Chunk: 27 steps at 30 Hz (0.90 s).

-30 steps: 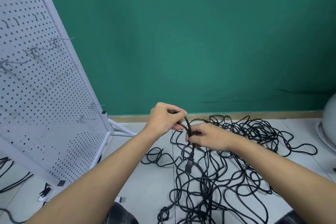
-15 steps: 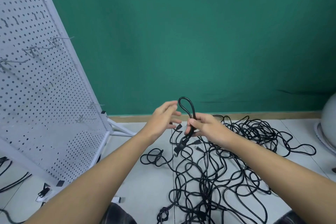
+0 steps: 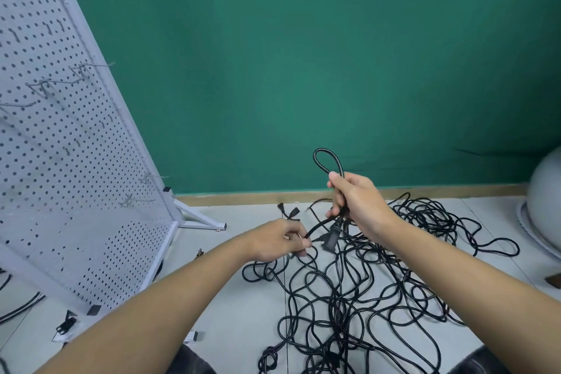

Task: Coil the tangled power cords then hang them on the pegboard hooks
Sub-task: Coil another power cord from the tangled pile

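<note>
- Your right hand (image 3: 356, 203), centre right of the frame, has its grip curled round a doubled length of black rubber power cord (image 3: 322, 149). A first small loop stands above the fist, and a black moulded plug (image 3: 331, 241) hangs just below it.
- Your left hand (image 3: 273, 241), lower centre, pinches the strand leading from that fist.
- The tangled heap of black cords (image 3: 337, 316) lies on the pale floor (image 3: 243, 307), lower right.
- To coil well, match each new turn to that first loop. Draw slack gently so knots in the heap don't tighten.
- At left leans the white perforated metal pegboard (image 3: 76, 176). Its wire hooks (image 3: 94, 65) carry no cord.
- No brand, label or writing is readable.
</note>
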Each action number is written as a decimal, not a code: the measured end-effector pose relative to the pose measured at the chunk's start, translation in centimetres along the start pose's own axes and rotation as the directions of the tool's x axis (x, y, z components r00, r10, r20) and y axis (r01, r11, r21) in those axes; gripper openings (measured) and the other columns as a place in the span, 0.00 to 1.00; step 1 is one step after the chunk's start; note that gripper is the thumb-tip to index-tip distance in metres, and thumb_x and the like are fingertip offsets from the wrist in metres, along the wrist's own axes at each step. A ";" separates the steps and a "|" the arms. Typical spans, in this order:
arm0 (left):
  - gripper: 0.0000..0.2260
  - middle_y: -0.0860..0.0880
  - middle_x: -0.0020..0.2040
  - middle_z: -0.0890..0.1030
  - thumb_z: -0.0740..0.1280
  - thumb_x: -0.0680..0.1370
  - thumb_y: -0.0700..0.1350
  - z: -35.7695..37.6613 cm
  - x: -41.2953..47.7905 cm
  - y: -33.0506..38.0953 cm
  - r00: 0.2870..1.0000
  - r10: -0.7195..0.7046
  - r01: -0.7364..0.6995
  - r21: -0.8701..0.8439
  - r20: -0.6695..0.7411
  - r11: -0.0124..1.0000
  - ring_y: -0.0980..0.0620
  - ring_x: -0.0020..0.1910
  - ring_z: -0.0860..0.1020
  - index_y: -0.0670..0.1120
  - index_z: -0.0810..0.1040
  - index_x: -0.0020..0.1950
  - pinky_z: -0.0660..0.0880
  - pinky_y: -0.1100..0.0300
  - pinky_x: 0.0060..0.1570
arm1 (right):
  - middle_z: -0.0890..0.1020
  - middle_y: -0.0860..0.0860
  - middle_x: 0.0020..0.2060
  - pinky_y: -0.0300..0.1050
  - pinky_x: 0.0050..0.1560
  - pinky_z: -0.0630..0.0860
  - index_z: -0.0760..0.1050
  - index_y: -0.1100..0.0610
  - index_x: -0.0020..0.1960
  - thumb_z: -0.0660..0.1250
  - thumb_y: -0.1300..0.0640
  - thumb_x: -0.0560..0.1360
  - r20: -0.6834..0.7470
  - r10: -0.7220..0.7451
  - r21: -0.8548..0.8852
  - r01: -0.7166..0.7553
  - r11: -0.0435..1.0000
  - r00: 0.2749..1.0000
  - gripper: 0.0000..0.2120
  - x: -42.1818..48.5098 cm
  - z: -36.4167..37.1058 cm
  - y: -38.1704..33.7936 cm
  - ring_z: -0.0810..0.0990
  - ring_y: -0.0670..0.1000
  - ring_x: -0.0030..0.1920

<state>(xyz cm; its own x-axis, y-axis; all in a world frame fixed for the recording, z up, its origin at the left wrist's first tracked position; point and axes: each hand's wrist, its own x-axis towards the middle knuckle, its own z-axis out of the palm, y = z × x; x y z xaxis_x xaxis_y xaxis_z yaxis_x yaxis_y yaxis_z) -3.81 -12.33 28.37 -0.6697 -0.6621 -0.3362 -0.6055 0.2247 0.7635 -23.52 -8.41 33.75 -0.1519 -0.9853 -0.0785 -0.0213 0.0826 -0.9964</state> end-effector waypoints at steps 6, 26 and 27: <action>0.09 0.55 0.36 0.80 0.68 0.83 0.48 -1.0 -0.2 0.0 0.949 0.178 -0.119 0.226 -0.260 0.967 0.62 0.34 0.75 0.45 0.84 0.49 0.72 0.64 0.40 | 0.79 0.52 0.22 0.48 0.49 0.78 0.77 0.54 0.50 0.57 0.54 0.86 -0.113 -0.106 -0.416 0.050 0.908 0.988 0.12 0.1 -1.4 0.5 0.85 0.51 0.32; 0.21 0.57 0.55 0.75 0.79 0.74 0.44 -1.2 -0.6 2.9 0.730 0.447 -0.344 0.287 -0.516 0.894 0.65 0.45 0.74 0.52 0.78 0.64 0.71 0.73 0.45 | 0.87 0.53 0.41 0.34 0.24 0.69 0.72 0.61 0.52 0.55 0.57 0.87 0.293 0.187 -0.719 0.087 0.690 0.938 0.10 -1.6 -0.7 0.2 0.80 0.52 0.30; 0.22 0.57 0.55 0.75 0.78 0.74 0.44 -1.2 -0.5 2.7 0.732 0.461 -0.351 0.304 -0.501 0.886 0.65 0.45 0.74 0.53 0.79 0.66 0.71 0.72 0.46 | 0.87 0.53 0.41 0.36 0.25 0.70 0.72 0.60 0.53 0.54 0.57 0.87 0.304 0.200 -0.712 0.084 0.697 0.931 0.10 -1.6 -0.7 0.3 0.81 0.52 0.30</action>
<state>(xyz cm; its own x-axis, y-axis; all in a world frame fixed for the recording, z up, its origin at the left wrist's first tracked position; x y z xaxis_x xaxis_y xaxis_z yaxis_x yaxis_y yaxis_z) -4.57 -12.27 31.31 -0.5543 -0.7393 0.3824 -0.4321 0.6483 0.6269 -23.95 -6.74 33.57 0.1551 -0.9468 -0.2822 -0.7316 0.0819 -0.6768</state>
